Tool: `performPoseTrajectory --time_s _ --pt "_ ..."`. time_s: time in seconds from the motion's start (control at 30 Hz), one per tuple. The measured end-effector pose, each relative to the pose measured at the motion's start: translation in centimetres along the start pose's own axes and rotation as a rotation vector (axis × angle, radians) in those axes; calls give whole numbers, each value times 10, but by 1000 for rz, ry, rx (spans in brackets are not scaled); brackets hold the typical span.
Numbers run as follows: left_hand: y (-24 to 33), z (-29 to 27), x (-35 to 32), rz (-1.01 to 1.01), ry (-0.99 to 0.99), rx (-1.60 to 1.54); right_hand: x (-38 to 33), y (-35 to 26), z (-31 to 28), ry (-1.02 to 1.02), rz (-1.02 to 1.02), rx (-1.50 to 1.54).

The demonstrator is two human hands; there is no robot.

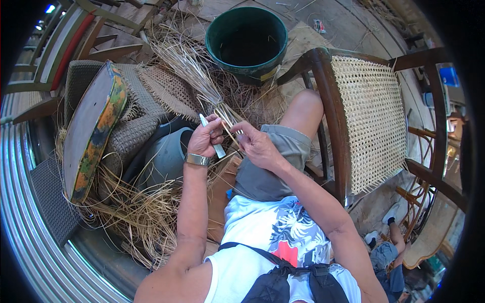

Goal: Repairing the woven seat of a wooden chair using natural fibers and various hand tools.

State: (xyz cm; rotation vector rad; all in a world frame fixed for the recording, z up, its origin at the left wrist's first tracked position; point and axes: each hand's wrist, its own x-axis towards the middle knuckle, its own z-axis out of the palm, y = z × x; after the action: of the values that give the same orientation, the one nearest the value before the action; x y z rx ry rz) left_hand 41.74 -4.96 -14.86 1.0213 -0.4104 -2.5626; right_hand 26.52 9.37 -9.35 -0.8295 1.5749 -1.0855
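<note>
My left hand (204,139), with a metal watch at the wrist, is closed around a slim pale tool (219,150). The tool's pointed end shows above the fingers and its light green-white end below; it looks like a knife, but its kind is not certain. Close beside it, my right hand (256,145) has its fingers closed on thin cane strips (233,132). Just beyond both hands lies a long bundle of pale cane strands (187,63), its near end reaching to my fingers. What lies inside the right hand's grip is partly hidden.
A dark green bucket (247,63) stands ahead. At my right is a wooden chair with a woven cane panel (371,121). To the left are a camouflage-edged board (93,134), woven sheets (166,91), a grey bucket (164,156) and tangled cane (136,212). Another person (386,260) is at lower right.
</note>
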Motion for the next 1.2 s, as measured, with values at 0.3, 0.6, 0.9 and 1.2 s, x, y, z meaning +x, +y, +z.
performPoseTrajectory --time_s 0.3,0.6,0.9,1.2 --pt "-14 -35 32 -102 293 -47 -6 -2 -4 -124 -188 -170" --pt "-30 -116 177 -93 282 330 -13 -16 -6 -157 -220 -102" --pt "74 -20 108 186 221 316 -25 -17 -15 -69 -109 -111" --pt "118 11 33 345 346 630 -16 -22 -34 185 -154 -70"
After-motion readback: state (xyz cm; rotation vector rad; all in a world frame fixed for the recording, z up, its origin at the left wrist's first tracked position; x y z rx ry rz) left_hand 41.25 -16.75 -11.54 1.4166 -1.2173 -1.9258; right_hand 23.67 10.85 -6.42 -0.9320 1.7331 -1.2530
